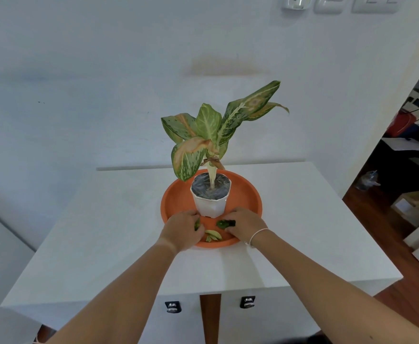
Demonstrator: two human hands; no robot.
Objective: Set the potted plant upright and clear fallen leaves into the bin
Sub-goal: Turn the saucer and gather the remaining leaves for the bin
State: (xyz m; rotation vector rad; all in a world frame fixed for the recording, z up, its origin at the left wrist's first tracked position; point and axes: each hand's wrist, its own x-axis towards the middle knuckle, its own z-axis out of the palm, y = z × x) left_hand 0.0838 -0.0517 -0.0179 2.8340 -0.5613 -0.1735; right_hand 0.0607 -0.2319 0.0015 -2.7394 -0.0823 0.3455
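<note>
The table (302,219) fills the lower half of my view, white, set against the wall. On it, at the centre, lies the orange tray (249,194), and the plant (211,135) stands upright in its white pot (209,206) in the middle of that tray, stem leaning slightly toward one o'clock. So the first part of the job looks done, and I judge the leaf-clearing is the step in hand.

My hands are both down on the tray at the pot's six o'clock side. My left hand (182,228), at about seven o'clock from the pot, is curled around a green leaf scrap (197,224), fingers mostly closed over it. My right hand (244,224), at about five o'clock, has its fingers pinched on a dark green leaf (224,223) lying on the tray floor; whether it is lifted or only pressed down, I cannot tell. Between my hands, near the tray's front rim, lies a pale yellow-green leaf (213,236), untouched.

I see no bin anywhere in view. The next move, as I judge it, calls for gathering that loose pale leaf too, then lifting both hands clear without knocking the pot, and turning to find the bin.
</note>
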